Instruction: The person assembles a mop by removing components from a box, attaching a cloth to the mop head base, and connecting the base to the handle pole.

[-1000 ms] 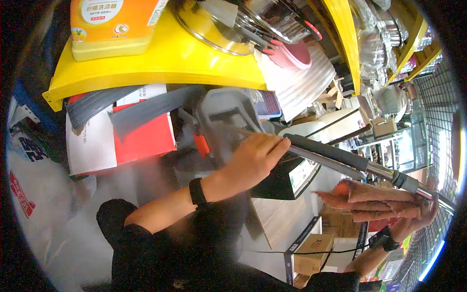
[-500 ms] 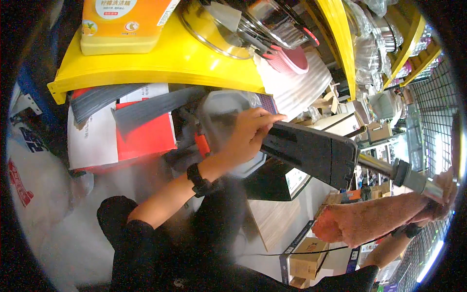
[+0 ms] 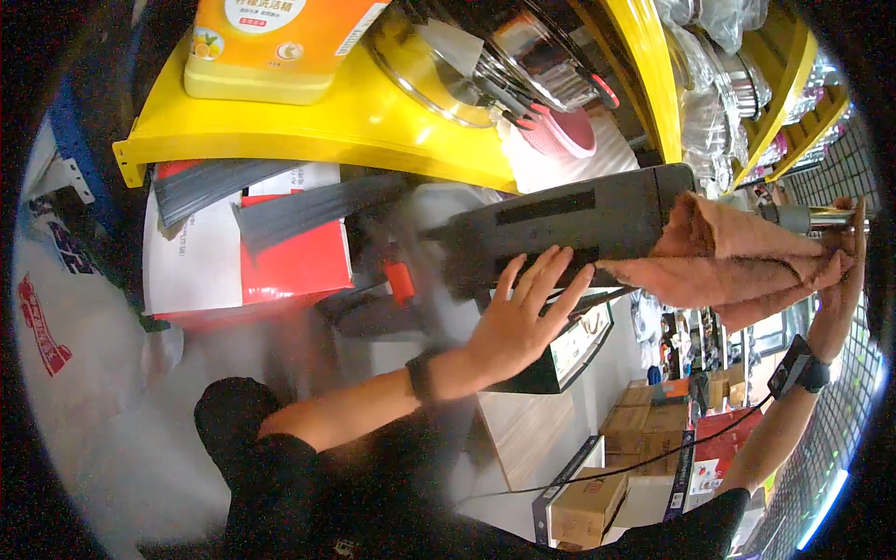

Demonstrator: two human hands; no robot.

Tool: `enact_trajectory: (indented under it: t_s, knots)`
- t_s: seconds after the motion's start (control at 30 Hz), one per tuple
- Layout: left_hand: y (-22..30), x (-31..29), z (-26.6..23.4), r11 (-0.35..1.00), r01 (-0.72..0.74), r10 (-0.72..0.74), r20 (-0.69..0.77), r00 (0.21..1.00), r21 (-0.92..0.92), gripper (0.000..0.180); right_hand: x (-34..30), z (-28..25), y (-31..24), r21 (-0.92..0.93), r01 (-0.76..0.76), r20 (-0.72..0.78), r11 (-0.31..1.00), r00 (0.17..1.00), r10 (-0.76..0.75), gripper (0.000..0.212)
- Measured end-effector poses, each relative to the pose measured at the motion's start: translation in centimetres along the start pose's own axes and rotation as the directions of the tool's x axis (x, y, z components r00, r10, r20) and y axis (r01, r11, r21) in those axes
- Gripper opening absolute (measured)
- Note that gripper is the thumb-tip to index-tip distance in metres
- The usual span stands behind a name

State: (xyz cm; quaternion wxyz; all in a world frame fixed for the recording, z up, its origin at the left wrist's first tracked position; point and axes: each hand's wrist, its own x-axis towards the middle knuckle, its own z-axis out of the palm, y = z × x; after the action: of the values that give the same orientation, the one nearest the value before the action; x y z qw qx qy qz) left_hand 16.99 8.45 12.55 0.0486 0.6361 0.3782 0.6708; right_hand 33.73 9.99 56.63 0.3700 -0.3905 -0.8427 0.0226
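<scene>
A long, flat, dark grey head (image 3: pixel 560 219), like a floor-mop head, lies across the middle at the end of a metal pole (image 3: pixel 826 217). My left hand (image 3: pixel 527 313) is open, fingers spread, with its fingertips against the near edge of the dark head. At the far right my right hand (image 3: pixel 845 266) is closed on a worn pinkish-brown cloth (image 3: pixel 719 257), beside the pole. The cloth hangs over the right end of the head and hides where the pole joins it. Whether my right hand also grips the pole is unclear.
A yellow shelf (image 3: pixel 308 140) at upper left carries an orange-and-yellow jug (image 3: pixel 280 56), a glass lid and a pink basket (image 3: pixel 560 131). Beneath are a red-and-white box (image 3: pixel 243 252) and a grey tub (image 3: pixel 434 201). Cartons (image 3: pixel 583 509) stand at lower right; a black cable runs near my right arm.
The dark head has swung up to near level. My right hand has risen and brought the cloth onto the head's right end. My left hand has shifted right and spread its fingers.
</scene>
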Motion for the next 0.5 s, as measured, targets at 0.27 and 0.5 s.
enact_trajectory:
  t_s: [0.27, 0.5]
  knots:
    - [-4.3, 2.5, -1.8, 0.999, -0.036, 0.037, -0.047, 0.998, 0.025, 0.055, 1.5, -1.9, 1.0, 0.039, -0.096, -0.076, 0.995, 0.992, 0.099, 0.054]
    - [-9.7, 3.6, -4.0, 0.968, 0.088, -0.081, 0.037, 0.996, -0.234, 0.043, 4.4, -4.6, 4.1, 0.229, -0.322, -0.183, 0.919, 0.913, 0.365, 0.048]
